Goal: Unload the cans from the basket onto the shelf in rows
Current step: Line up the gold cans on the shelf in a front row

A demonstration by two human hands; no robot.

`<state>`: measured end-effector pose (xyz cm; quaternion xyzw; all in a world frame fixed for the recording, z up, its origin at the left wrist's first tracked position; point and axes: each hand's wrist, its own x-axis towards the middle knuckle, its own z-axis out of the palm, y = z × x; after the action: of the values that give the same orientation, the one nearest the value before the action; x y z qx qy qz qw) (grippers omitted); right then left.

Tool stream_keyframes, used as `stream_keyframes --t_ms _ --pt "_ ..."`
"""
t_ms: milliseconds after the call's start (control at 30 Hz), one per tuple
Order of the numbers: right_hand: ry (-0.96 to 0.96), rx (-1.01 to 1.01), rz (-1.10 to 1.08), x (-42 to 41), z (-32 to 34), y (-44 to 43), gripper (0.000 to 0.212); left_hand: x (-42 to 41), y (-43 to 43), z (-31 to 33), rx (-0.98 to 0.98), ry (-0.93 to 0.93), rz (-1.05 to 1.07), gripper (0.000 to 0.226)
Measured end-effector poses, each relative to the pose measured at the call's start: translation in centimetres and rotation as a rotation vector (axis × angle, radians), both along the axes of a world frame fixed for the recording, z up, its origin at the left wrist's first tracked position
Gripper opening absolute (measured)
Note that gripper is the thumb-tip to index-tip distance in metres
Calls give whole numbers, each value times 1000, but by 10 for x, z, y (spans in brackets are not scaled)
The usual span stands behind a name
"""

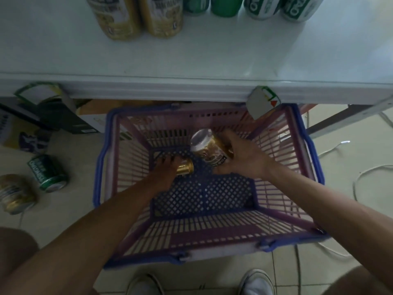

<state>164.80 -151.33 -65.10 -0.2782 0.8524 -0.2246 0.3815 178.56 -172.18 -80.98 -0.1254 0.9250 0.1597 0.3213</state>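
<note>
- I am looking down past a white shelf [191,60] onto a pale tiled floor [344,209], where a pink plastic basket with a blue rim [100,167] is sitting just in front of the shelf edge.
- White cables [359,177] are trailing over the tiles to the right, and cardboard boxes [32,124] are lying under the shelf to the left.
- Two cans are lying on their sides on the floor left of the basket: a green can [47,173] and a gold can [16,194] nearer the edge of view.
- On the shelf, two upright gold cans [138,15] are standing beside a row of green-and-white cans [263,7]; I am reading the letters "TAO" on the rightmost ones, the rest being cut off.
- A white tag with green and red marks [263,103] is hanging from the shelf's front lip, over the basket's far corner.
- My left hand [163,171] is reaching to the basket's blue mesh bottom, fingers curled over a small gold can [185,168] lying on its side there.
- My right hand [240,156] is wrapping around a taller gold-and-white can [209,147], tilted with its silver top pointing toward the shelf, inside the basket; its label print is too blurred to read.
- White shoes [255,283] are showing at the bottom edge.
</note>
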Motion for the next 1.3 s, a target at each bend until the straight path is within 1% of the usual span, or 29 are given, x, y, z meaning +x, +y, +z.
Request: stream_keyframes --t_ms 100,200,267,333,400,467,567,700,767,833,967,1100,1133,1200,1233,1300 --pt "43 -135 -17 7 34 11 75 -3 -1 7 86 -7 111 93" --pt "40 -240 -51 10 56 21 73 -3 -3 38 245 95 174 89" --pt "61 -281 -30 9 71 26 74 -5 -6 76 395 177 181 89" --pt "78 -304 -10 5 86 30 78 -8 -10 124 568 219 196 91" --pt "73 -363 10 -2 98 35 80 -6 -14 170 741 286 192 88" --pt "43 -469 43 -8 108 37 84 1 -17 209 829 362 181 85" --pt "-53 -640 6 -16 119 38 90 5 -17 250 827 458 158 85" --pt "-115 -794 -69 -26 133 37 87 -5 -22 280 846 529 163 87" --pt "-115 -853 -110 -31 139 38 80 -8 -27 292 828 580 192 85" --pt "-92 -915 -160 -35 144 40 72 -10 -32 301 785 679 230 80" --pt "-43 -962 -252 -42 147 41 73 -17 -32 306 690 837 240 70" --pt "78 -964 -308 -43 151 36 67 -26 -28 302 748 937 373 61" --pt "97 -964 -315 -43 151 34 65 -28 -27 302 772 953 447 55" --pt "100 -969 -357 -42 150 30 59 -34 -23 305 843 951 664 37" --pt "96 -970 -386 -42 149 28 55 -37 -22 307 911 917 772 32" --pt "99 -960 -454 -42 150 25 51 -41 -19 310 1163 806 919 40"
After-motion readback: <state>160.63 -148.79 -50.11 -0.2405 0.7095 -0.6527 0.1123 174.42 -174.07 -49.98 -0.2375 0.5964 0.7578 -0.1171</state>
